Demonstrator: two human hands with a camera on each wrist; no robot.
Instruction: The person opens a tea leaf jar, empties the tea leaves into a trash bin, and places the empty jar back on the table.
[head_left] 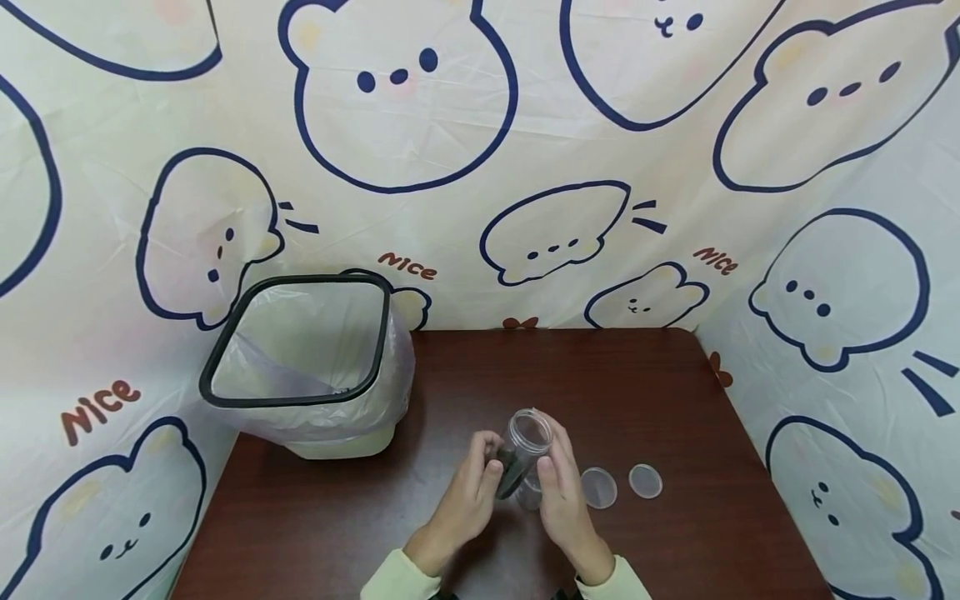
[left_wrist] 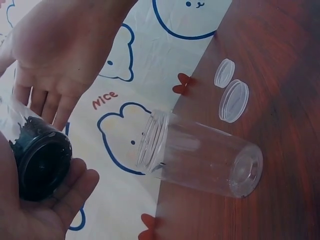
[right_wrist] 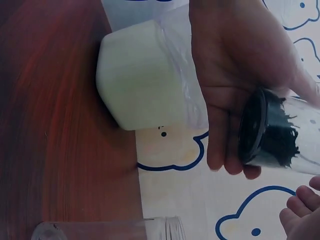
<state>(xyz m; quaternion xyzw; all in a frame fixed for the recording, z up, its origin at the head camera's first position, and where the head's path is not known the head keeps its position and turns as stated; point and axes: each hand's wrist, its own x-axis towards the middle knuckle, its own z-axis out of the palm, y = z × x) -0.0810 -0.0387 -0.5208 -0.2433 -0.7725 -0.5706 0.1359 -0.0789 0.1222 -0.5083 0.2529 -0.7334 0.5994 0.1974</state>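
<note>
A clear plastic jar [head_left: 525,442] with black shredded stuff in its bottom is tilted and raised above the table, its open mouth uppermost. My left hand [head_left: 468,487] holds its lower part, the thumb in front and the fingers behind. My right hand [head_left: 561,492] grips the other side near the mouth. In the left wrist view the jar's dark base [left_wrist: 45,165] lies against the left fingers. Below it, a second clear jar [left_wrist: 205,155] stands upright and uncapped on the table. Two clear round lids, one larger [head_left: 599,487] and one smaller [head_left: 646,481], lie to the right.
A pale bin [head_left: 341,446] with a black rim and a thin plastic liner stands at the table's back left. The brown table [head_left: 697,417] meets a cloth [head_left: 450,225] printed with cartoon animals at its back and sides.
</note>
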